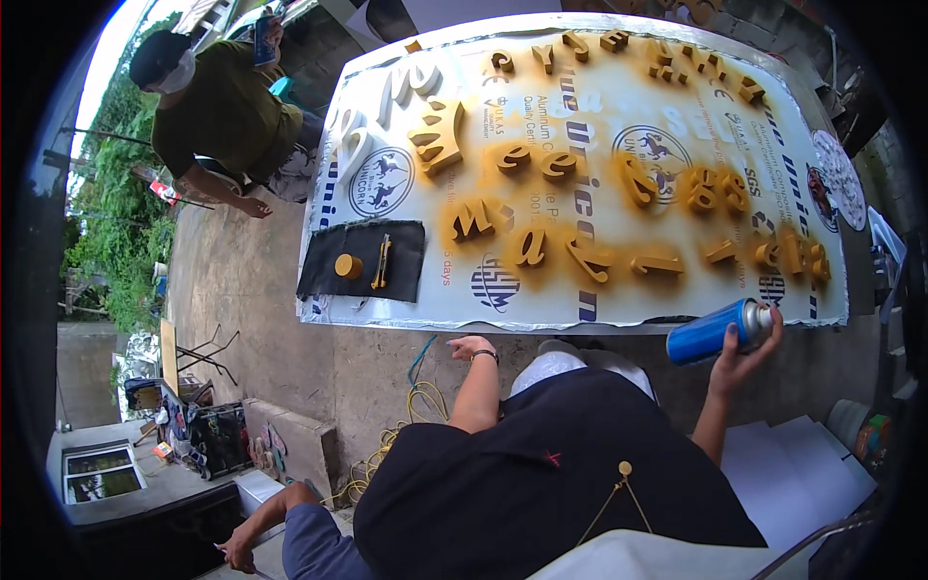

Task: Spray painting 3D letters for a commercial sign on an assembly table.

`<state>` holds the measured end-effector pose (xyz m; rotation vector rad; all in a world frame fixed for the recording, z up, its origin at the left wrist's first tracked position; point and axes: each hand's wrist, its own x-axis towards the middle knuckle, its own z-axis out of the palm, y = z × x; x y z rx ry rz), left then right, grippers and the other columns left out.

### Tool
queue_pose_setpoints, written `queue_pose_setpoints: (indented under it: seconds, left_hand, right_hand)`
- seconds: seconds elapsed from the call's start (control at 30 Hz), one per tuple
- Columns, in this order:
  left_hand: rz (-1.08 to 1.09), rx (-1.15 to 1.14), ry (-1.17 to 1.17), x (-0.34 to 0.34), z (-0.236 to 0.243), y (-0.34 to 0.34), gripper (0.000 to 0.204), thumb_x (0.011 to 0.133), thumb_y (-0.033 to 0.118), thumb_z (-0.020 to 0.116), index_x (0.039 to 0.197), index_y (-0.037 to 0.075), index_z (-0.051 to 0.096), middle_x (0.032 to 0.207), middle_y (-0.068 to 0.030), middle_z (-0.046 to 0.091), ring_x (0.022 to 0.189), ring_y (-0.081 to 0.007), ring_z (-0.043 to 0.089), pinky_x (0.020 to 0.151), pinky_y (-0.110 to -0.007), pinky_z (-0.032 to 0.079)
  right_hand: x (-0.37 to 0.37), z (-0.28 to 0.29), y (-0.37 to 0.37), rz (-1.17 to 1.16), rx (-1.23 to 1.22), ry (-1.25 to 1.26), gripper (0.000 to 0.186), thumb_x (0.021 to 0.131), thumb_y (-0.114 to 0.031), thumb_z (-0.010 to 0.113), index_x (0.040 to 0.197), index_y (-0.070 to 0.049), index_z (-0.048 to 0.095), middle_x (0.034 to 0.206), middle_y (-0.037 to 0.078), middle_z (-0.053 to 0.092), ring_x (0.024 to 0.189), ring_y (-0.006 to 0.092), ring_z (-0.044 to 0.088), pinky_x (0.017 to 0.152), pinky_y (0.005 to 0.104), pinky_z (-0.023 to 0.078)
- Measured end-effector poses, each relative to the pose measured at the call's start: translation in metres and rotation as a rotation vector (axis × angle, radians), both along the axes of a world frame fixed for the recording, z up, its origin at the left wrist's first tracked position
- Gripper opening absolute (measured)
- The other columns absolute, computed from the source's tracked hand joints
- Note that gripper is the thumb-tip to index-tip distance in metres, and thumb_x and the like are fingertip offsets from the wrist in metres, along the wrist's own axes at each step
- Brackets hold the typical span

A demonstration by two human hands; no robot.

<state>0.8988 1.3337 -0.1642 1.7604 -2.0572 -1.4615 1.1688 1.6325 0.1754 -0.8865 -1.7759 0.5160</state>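
My right hand [746, 360] is wrapped round a blue spray can [710, 333], held tilted by the table's near right edge with its white nozzle end to the right. My left hand [471, 348] hangs near the table's front edge, holding nothing, fingers loosely apart. On the printed white panel [367, 253] lie several gold-coated letters, among them an "m" [472, 220] and an "a" [531, 246], with gold overspray around them. A gold crown [437, 137] sits farther left beside white, unpainted shapes [410, 82]. A black cloth [406, 246] bears a gold round piece [348, 266] and a slim gold piece [383, 261].
A person in a green shirt [232, 106] stands at the far left, holding a blue can [264, 41]. Another person's arm [266, 522] shows at the lower left. A yellow hose [387, 445] lies on the concrete floor. White sheets [793, 474] are at the lower right.
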Motion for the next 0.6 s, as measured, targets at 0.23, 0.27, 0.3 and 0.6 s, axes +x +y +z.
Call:
queue_pose_setpoints:
  seconds: [0.23,0.27,0.3,0.6]
  left_hand:
    - [-0.084,0.552,-0.224,0.023,-0.011,-0.036,0.059,0.082,0.054,0.035,0.121,0.011,0.038,0.117,-0.0081,0.045,0.093,-0.0266,0.052,0.079,-0.045,0.041]
    - [-0.089,0.583,-0.290,0.025,-0.011,-0.037,0.060,0.082,0.054,0.035,0.124,0.012,0.034,0.117,-0.0074,0.042,0.091,-0.0252,0.052,0.078,-0.045,0.040]
    - [-0.093,0.605,-0.360,0.028,-0.008,-0.041,0.061,0.082,0.053,0.035,0.127,0.013,0.030,0.117,-0.0068,0.040,0.089,-0.0239,0.052,0.078,-0.045,0.040]
    - [-0.132,0.637,-0.312,0.079,0.008,0.023,0.063,0.082,0.050,0.036,0.130,0.012,0.022,0.115,-0.0085,0.038,0.087,-0.0239,0.053,0.078,-0.045,0.041]
  right_hand:
    - [0.026,-0.013,0.041,-0.026,-0.396,0.414,0.048,0.082,-0.024,0.052,0.123,-0.008,0.033,0.112,0.012,0.041,0.097,0.0214,0.048,0.081,0.0337,0.043]
    - [0.031,-0.013,0.051,-0.015,-0.780,0.808,0.047,0.083,-0.028,0.051,0.122,-0.008,0.035,0.111,0.012,0.044,0.098,0.0210,0.048,0.082,0.0328,0.042]
    - [0.050,-0.030,0.065,0.129,-1.096,1.093,0.046,0.083,-0.030,0.050,0.122,-0.009,0.036,0.109,0.012,0.046,0.099,0.0209,0.049,0.082,0.0319,0.042]
    - [0.206,-0.109,0.190,-0.444,-0.325,0.423,0.058,0.077,-0.019,0.062,0.124,-0.003,0.031,0.118,0.016,0.037,0.106,0.0253,0.040,0.092,0.0347,0.030]
